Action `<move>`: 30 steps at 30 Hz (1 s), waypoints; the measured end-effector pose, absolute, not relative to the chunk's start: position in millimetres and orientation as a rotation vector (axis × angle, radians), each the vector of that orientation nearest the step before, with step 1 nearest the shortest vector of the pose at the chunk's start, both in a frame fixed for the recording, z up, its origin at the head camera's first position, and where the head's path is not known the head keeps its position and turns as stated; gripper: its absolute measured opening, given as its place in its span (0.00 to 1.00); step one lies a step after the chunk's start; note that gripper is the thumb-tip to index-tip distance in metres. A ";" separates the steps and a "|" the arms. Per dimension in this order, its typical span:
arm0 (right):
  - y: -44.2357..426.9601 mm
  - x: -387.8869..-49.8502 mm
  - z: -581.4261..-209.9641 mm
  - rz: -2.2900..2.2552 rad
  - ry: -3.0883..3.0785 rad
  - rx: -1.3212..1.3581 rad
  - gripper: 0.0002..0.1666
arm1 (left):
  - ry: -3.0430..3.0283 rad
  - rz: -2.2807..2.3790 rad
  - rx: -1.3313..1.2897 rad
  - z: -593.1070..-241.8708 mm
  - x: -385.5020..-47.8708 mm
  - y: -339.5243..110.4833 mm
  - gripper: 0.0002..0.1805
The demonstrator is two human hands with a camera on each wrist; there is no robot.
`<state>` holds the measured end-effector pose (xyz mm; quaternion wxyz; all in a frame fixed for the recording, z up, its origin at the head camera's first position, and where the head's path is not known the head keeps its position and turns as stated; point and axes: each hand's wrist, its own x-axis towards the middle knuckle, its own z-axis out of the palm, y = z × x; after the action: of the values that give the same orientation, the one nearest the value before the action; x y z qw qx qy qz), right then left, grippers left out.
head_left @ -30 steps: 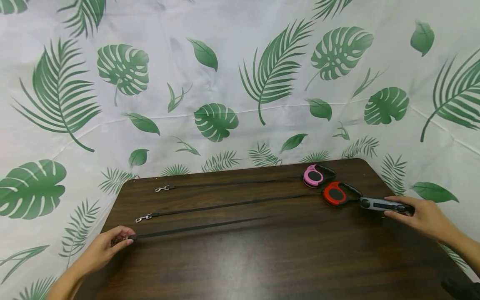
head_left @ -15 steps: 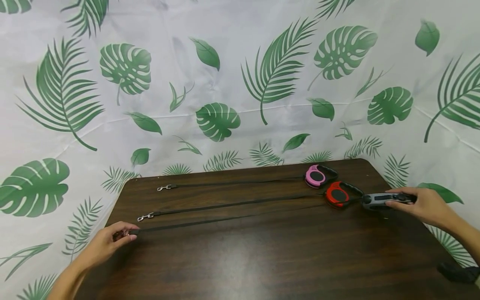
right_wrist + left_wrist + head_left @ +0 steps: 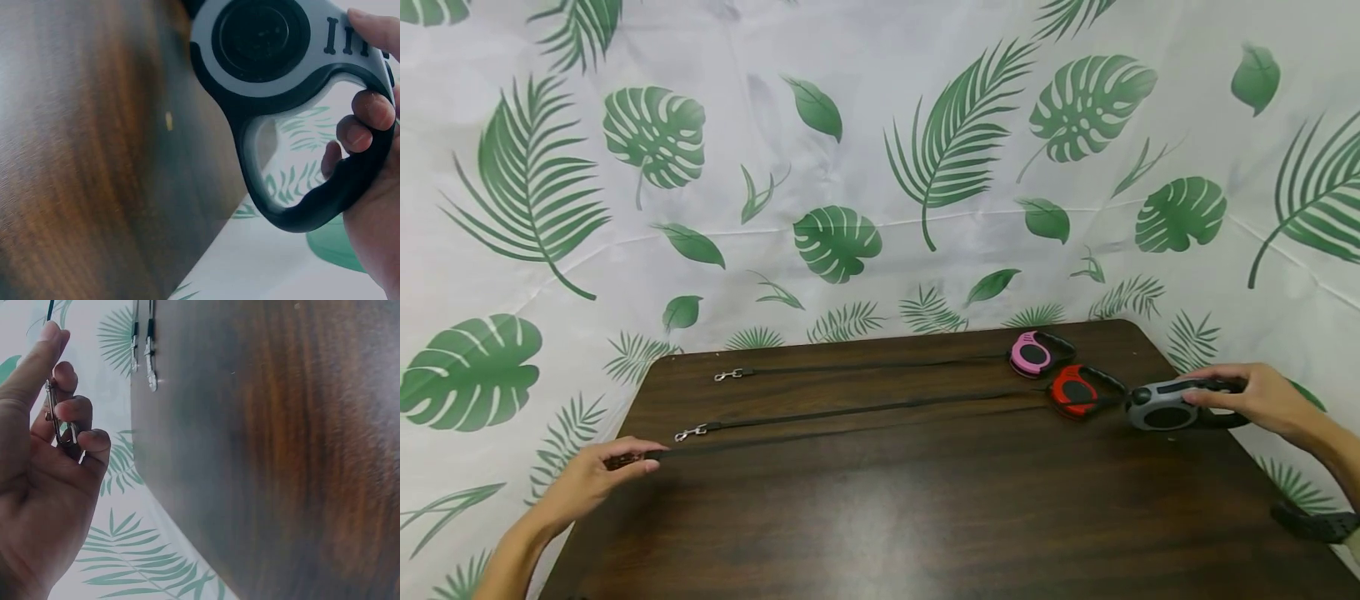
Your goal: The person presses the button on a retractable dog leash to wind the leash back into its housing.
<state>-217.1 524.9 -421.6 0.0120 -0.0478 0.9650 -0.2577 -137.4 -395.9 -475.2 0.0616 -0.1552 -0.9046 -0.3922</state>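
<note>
Altogether one gray leash (image 3: 1163, 417), one red (image 3: 1075, 390), one pink (image 3: 1032, 354)

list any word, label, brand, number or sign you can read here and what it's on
No readable text in any view.
Grey reel: bone-shaped marks, not letters; anything faint on its black disc can't be made out.
Pink reel, red reel: too small to tell.
</note>
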 end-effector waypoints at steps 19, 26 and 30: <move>530.7 -232.0 -414.1 -1.165 2.944 -0.289 0.14 | -2.835 -1.133 -0.327 -454.5 -140.9 -407.2 0.11; 530.1 -237.1 -416.5 -1.372 2.838 -0.340 0.17 | -2.784 -1.143 -0.344 -451.3 -148.2 -409.6 0.13; 529.0 -238.8 -416.8 -1.420 2.804 -0.358 0.17 | -2.785 -1.123 -0.339 -449.3 -150.8 -409.2 0.13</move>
<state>-238.8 529.0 -416.8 -0.0108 -0.1132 0.8863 -0.4490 -150.8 -409.2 -449.3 0.0599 -0.1121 -0.9200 -0.3708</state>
